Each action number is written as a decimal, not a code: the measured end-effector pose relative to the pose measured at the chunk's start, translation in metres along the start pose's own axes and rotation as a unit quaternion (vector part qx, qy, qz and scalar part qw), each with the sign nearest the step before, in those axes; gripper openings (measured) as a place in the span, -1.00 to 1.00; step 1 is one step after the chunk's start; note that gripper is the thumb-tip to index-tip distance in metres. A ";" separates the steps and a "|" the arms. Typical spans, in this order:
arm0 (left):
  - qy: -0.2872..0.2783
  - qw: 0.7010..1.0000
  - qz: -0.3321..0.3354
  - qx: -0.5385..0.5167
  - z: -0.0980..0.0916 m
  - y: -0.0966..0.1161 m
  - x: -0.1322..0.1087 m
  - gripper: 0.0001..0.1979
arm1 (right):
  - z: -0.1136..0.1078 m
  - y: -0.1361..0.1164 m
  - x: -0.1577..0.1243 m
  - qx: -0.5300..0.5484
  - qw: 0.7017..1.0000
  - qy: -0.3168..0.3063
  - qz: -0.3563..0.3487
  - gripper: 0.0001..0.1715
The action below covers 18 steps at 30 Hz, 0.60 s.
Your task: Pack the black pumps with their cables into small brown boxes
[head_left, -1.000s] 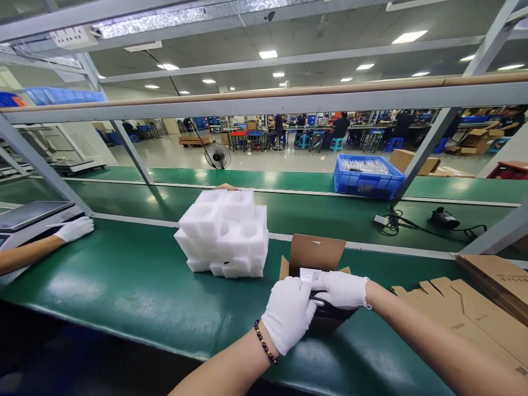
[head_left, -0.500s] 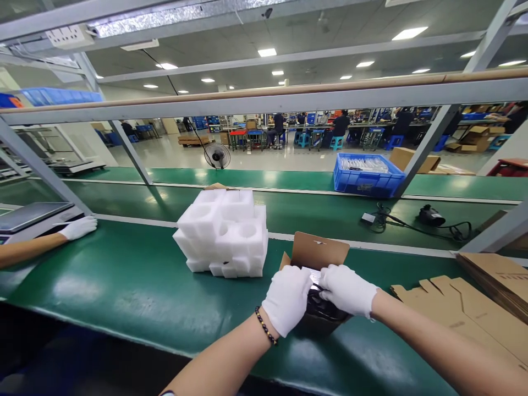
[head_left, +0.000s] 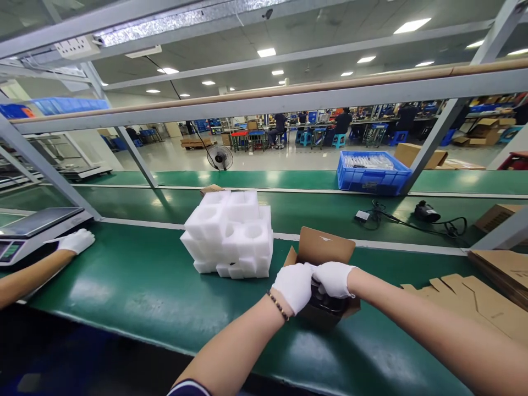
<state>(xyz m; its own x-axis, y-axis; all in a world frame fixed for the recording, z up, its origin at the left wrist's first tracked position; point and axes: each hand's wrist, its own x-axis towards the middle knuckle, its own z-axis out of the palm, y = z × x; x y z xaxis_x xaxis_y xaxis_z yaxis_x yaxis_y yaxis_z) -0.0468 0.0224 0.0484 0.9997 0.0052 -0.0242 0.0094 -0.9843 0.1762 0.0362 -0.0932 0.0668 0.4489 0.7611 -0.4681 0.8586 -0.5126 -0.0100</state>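
A small brown cardboard box [head_left: 325, 250] stands open on the green belt [head_left: 136, 286], its lid flap up at the back. Both my hands wear white gloves and meet over its opening. My left hand [head_left: 293, 285] curls down over the near left edge of the box. My right hand [head_left: 335, 278] presses down on a dark item [head_left: 325, 303] inside the box. The fingers of both hands are bent and touch each other. What the dark item is I cannot make out.
A stack of white foam inserts [head_left: 230, 234] stands left of the box. Flat cardboard blanks [head_left: 474, 300] lie at the right. A co-worker's gloved hand [head_left: 76, 240] rests by a scale [head_left: 35, 228] at the left. A blue crate [head_left: 372, 171] and a cabled device [head_left: 424, 212] sit beyond.
My hands have drawn closer together over the box opening and now cover the white label seen earlier. The view has shifted slightly right and down.
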 end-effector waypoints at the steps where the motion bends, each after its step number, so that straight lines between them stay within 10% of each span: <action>1: 0.045 0.999 -0.008 -0.013 0.004 -0.005 -0.003 -0.64 | 0.000 -0.001 -0.003 -0.001 1.000 0.002 0.007 -0.76; 4: 0.196 0.964 -0.066 -0.169 0.030 -0.018 -0.014 -0.40 | -0.001 -0.003 -0.008 -0.003 1.000 0.006 0.023 -0.79; 7: 0.198 0.898 -0.115 -0.375 0.066 -0.027 -0.016 -0.20 | 0.001 -0.002 -0.005 0.008 1.000 0.006 0.029 -0.82; 10: 0.195 0.904 -0.068 -0.375 0.089 -0.029 -0.013 -0.42 | 0.010 0.003 0.005 0.039 0.997 0.033 0.052 -0.75; 18: 0.099 0.953 0.278 -0.073 0.037 -0.016 -0.023 -0.59 | 0.020 0.023 -0.005 0.135 0.986 0.090 0.024 -0.68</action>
<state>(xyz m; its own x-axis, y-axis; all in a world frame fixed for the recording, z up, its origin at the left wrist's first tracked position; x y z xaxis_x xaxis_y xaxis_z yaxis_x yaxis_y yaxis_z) -0.0707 0.0314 0.0093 0.8355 -0.4624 0.2967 -0.5344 -0.8093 0.2437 0.0490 -0.1167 0.0516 0.5457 0.7790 -0.3087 0.7490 -0.6187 -0.2370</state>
